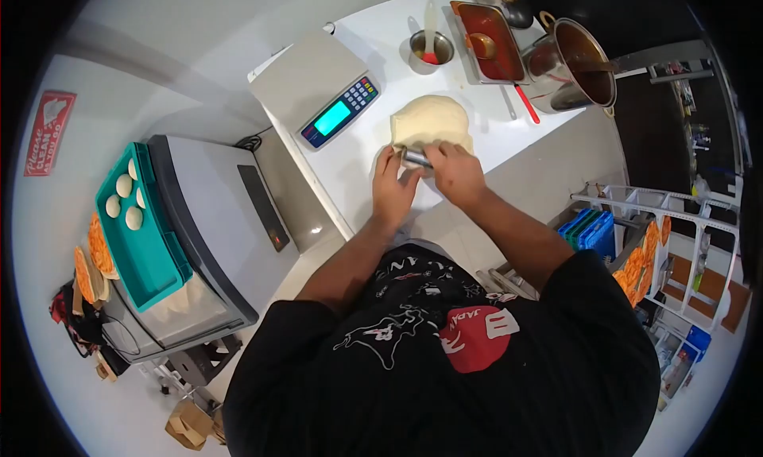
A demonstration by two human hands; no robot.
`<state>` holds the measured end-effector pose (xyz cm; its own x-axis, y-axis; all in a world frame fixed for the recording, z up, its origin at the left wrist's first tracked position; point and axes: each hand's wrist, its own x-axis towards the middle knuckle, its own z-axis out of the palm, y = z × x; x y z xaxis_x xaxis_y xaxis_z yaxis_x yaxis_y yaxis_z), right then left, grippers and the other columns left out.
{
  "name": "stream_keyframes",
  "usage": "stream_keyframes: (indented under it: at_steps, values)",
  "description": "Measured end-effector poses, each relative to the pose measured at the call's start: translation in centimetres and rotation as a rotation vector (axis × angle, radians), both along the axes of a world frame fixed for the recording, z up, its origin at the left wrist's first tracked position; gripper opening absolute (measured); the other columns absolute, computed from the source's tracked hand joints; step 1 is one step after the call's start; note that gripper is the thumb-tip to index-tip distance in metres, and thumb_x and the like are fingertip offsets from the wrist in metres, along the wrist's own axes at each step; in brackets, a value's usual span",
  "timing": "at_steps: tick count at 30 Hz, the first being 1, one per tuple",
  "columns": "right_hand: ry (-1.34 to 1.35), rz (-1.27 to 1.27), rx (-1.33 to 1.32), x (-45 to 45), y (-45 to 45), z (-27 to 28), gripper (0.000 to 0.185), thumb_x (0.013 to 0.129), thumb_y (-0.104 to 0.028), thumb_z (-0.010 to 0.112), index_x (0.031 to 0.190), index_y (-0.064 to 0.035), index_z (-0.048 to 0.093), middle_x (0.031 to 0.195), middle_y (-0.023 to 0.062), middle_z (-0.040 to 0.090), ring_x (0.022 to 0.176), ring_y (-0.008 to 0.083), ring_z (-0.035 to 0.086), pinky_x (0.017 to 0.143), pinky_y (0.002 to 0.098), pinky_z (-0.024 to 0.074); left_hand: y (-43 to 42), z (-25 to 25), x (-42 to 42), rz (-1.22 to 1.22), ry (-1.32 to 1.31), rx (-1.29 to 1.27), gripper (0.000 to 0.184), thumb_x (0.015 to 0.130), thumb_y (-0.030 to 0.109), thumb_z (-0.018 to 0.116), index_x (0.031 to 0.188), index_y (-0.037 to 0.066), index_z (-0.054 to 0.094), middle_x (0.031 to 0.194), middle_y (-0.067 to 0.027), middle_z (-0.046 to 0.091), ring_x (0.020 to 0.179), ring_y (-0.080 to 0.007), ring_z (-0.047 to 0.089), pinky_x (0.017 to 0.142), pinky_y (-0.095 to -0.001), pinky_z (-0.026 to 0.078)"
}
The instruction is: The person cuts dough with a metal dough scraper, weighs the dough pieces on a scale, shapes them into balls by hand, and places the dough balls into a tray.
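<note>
A large pale lump of dough point(433, 121) lies on the white table in front of me. My right hand point(458, 171) is closed around a shiny metal dough scraper point(416, 158), which is against the near edge of the dough. Close to the scraper's left end is my left hand point(393, 188), its fingers stretched forward at the dough's near left corner and its thumb held apart. The scraper's lower edge is hidden by my hands.
A scale point(334, 117) with a lit display stands left of the dough. Behind are a small metal bowl point(422, 63) with a red brush, a sauce tray point(469, 20) with a ladle, and a tall pot point(548, 87). A green tray point(151, 270) with dough balls sits far left.
</note>
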<state>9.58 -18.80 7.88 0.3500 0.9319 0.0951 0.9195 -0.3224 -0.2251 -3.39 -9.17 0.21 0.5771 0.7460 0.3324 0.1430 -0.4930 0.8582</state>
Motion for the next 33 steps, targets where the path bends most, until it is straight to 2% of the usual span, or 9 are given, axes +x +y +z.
stream_keyframes:
  at_steps: [3, 7, 15, 19, 24, 28, 30, 32, 33]
  values:
    - [-0.008, 0.003, -0.025, -0.1, 3.0, -0.2, 0.036, 0.083, -0.01, 0.065, 0.119, -0.013, 0.061, 0.095, 0.0118, 0.067, 0.088, 0.0364, 0.067, 0.072, 0.0456, 0.0565, 0.5, 1.2, 0.0, 0.065, -0.006, -0.356, 0.044, 0.078, 0.005, 0.084, 0.116, -0.003, 0.065, 0.108, -0.0208, 0.07, 0.089, -0.033, 0.072, 0.078, -0.038, 0.059]
    - [-0.007, -0.014, 0.169, -0.5, 0.7, -0.8, 0.034, 0.084, -0.01, 0.064, 0.118, -0.0122, 0.061, 0.093, 0.0121, 0.066, 0.086, 0.0366, 0.067, 0.073, 0.0467, 0.056, 0.8, -2.4, 0.5, -0.028, -0.121, -0.55, 0.039, 0.076, 0.007, 0.084, 0.109, -0.003, 0.066, 0.097, -0.019, 0.071, 0.08, -0.0353, 0.07, 0.074, -0.0409, 0.058]
    - [-0.006, -0.002, -0.083, 0.1, 4.6, -0.1, 0.028, 0.088, -0.009, 0.057, 0.116, -0.0128, 0.061, 0.097, 0.0171, 0.069, 0.089, 0.0387, 0.068, 0.078, 0.0499, 0.0547, 2.6, -0.5, -1.7, -0.188, 0.31, -0.218, 0.029, 0.076, 0.014, 0.083, 0.097, 0.0, 0.068, 0.083, -0.017, 0.07, 0.076, -0.0349, 0.07, 0.069, -0.0377, 0.056]
    - [0.085, 0.051, -0.258, 1.7, 2.2, 1.4, 0.026, 0.09, -0.007, 0.054, 0.115, -0.0116, 0.058, 0.1, 0.0196, 0.07, 0.09, 0.0414, 0.069, 0.079, 0.0505, 0.0544, 2.6, -1.7, -2.1, -0.211, -0.061, -0.188, 0.024, 0.078, 0.019, 0.08, 0.089, 0.001, 0.068, 0.082, -0.0169, 0.071, 0.076, -0.036, 0.069, 0.07, -0.0414, 0.055]
    - [0.052, -0.125, -0.274, 1.1, -1.1, -1.0, 0.034, 0.09, -0.009, 0.055, 0.124, -0.0102, 0.055, 0.103, 0.0229, 0.07, 0.094, 0.0433, 0.069, 0.081, 0.0509, 0.0541, 2.2, -1.9, -3.1, -0.238, 0.118, -0.183, 0.024, 0.079, 0.019, 0.079, 0.092, 0.001, 0.069, 0.083, -0.0154, 0.071, 0.075, -0.0303, 0.07, 0.07, -0.0407, 0.056]
    - [0.202, -0.09, -0.231, -0.1, -1.6, -1.4, 0.043, 0.088, -0.008, 0.059, 0.131, -0.0096, 0.054, 0.108, 0.026, 0.069, 0.098, 0.0436, 0.068, 0.083, 0.0503, 0.0539, 6.5, -0.9, -4.5, -0.609, 0.226, -0.292, 0.027, 0.085, 0.016, 0.073, 0.107, 0.002, 0.067, 0.085, -0.0112, 0.071, 0.081, -0.0239, 0.071, 0.071, -0.039, 0.056]
    - [0.335, -0.124, -0.242, -1.2, -2.0, -2.1, 0.047, 0.086, -0.006, 0.061, 0.133, -0.0089, 0.054, 0.109, 0.0274, 0.069, 0.099, 0.044, 0.067, 0.084, 0.0491, 0.0537, 9.8, -0.6, -6.3, -0.598, 0.108, -0.748, 0.032, 0.088, 0.015, 0.069, 0.116, 0.0, 0.064, 0.094, -0.0093, 0.071, 0.09, -0.0228, 0.071, 0.073, -0.037, 0.057]
    - [0.419, -0.276, -0.043, -2.0, 0.0, 1.7, 0.046, 0.086, -0.005, 0.063, 0.131, -0.0078, 0.055, 0.109, 0.0276, 0.069, 0.1, 0.0442, 0.067, 0.085, 0.0481, 0.0536, 13.6, 2.1, -7.8, -0.275, -0.113, -1.153, 0.037, 0.09, 0.017, 0.067, 0.123, 0.0, 0.06, 0.105, -0.0095, 0.069, 0.092, -0.0257, 0.07, 0.077, -0.0356, 0.057]
    - [0.515, -0.425, 0.137, -2.7, 1.5, 4.1, 0.045, 0.085, -0.005, 0.064, 0.13, -0.0066, 0.055, 0.109, 0.0278, 0.068, 0.1, 0.0443, 0.067, 0.086, 0.0471, 0.0535, 15.9, 5.1, -8.4, -0.182, -0.19, -1.077, 0.042, 0.09, 0.017, 0.069, 0.127, 0.0, 0.056, 0.109, -0.0121, 0.069, 0.094, -0.0242, 0.07, 0.079, -0.0364, 0.058]
